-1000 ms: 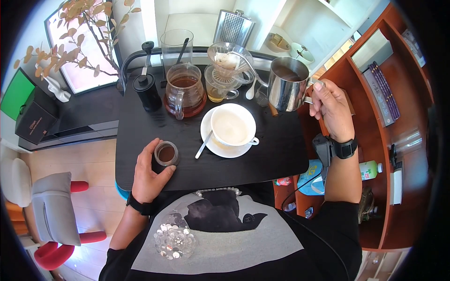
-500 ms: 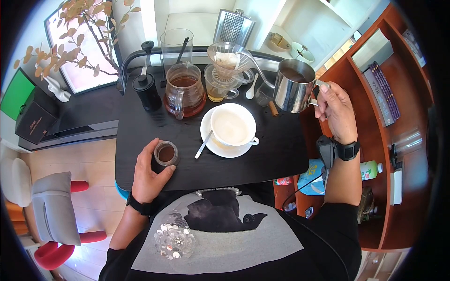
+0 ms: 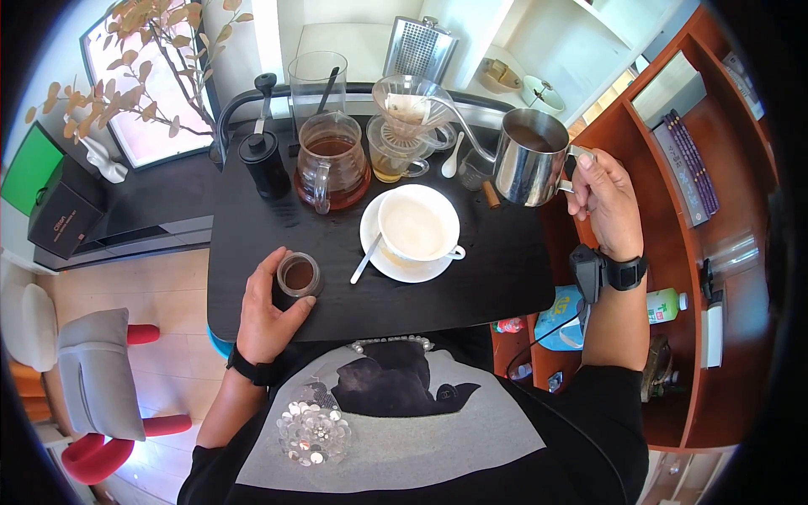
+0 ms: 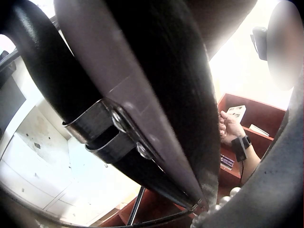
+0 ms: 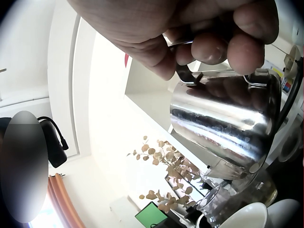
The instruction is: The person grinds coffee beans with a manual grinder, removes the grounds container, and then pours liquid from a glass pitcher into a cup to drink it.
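Note:
My right hand [image 3: 610,202] grips the handle of a steel gooseneck kettle [image 3: 528,168], held up at the table's right side with dark liquid inside. Curled fingers [image 5: 209,50] show round that handle in the right wrist view. Over on the left, my left hand [image 3: 268,307] holds a small glass jar [image 3: 299,276] of brown contents at the table's near side, thumb and fingers round it. Between the hands, a white cup [image 3: 418,223] of pale, milky drink sits on a saucer [image 3: 412,273] with a spoon [image 3: 365,259].
Behind the cup stand a black hand grinder [image 3: 264,164], a glass server [image 3: 332,172] of reddish-brown coffee, and a glass dripper [image 3: 410,109] with a paper filter over a glass cup [image 3: 387,164]. A white spoon [image 3: 451,160] and a small glass with a cork-coloured piece [image 3: 491,195] lie near the kettle.
My right hand and the kettle have shifted a little to the right, uncovering the cork-coloured piece, and have nearly stopped. My left hand and the jar stay in place.

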Available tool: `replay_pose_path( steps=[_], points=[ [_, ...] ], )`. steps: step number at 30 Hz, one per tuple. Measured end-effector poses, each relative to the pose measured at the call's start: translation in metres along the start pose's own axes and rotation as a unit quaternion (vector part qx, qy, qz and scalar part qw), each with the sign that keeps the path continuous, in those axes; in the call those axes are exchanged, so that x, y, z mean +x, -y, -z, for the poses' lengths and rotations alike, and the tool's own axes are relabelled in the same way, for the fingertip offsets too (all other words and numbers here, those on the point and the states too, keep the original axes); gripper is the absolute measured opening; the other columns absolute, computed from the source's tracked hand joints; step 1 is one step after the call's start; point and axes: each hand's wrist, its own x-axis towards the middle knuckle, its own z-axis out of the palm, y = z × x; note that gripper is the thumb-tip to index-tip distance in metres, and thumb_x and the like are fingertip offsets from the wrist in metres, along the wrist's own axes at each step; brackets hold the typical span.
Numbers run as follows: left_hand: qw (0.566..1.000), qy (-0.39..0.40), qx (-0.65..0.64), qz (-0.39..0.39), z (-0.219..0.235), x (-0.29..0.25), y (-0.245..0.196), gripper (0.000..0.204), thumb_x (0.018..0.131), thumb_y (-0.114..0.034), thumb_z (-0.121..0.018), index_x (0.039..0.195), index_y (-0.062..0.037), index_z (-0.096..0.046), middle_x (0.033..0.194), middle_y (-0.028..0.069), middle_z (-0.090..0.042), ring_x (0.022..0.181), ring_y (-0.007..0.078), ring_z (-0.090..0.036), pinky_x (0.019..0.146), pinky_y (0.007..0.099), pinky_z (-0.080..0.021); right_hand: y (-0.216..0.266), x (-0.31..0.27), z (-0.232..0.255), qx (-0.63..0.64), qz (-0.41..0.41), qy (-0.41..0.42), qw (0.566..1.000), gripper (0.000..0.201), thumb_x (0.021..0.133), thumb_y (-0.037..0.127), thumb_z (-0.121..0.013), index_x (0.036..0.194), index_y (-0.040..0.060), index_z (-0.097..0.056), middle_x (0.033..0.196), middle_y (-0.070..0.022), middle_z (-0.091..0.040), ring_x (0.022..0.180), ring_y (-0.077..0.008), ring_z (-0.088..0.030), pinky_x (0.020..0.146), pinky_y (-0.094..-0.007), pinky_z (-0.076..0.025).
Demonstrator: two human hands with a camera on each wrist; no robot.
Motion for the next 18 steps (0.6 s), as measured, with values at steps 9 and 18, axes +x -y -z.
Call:
replay_pose_path(
  steps=[9, 18],
  points=[
    [1.0, 0.002, 0.007, 0.009, 0.0005, -0.0001, -0.0015, 0.065, 0.064, -0.008, -0.07, 0.122, -0.0021, -0.042, 0.113, 0.0145, -0.052, 0.107, 0.028, -0.049, 0.092, 0.0349, -0.038, -0.0026, -0.0023, 0.0005, -0.003, -0.003, -0.014, 1.0, 0.03, 0.09, 0.032, -0.049, 0.076, 0.0054, -0.054, 0.052, 0.0028, -0.044, 0.046, -0.0049, -0.044, 0.042, -0.0174, -0.032],
    [1.0, 0.002, 0.002, 0.014, 0.0004, 0.0002, -0.0022, 0.065, 0.064, -0.008, -0.07, 0.122, -0.002, -0.042, 0.113, 0.0145, -0.052, 0.107, 0.0279, -0.049, 0.092, 0.0346, -0.037, -0.0022, 0.0001, -0.0009, 0.01, -0.011, -0.009, 1.0, 0.028, 0.088, 0.032, -0.051, 0.075, 0.0066, -0.054, 0.053, 0.003, -0.044, 0.047, -0.0053, -0.044, 0.043, -0.0179, -0.033]
  ],
)
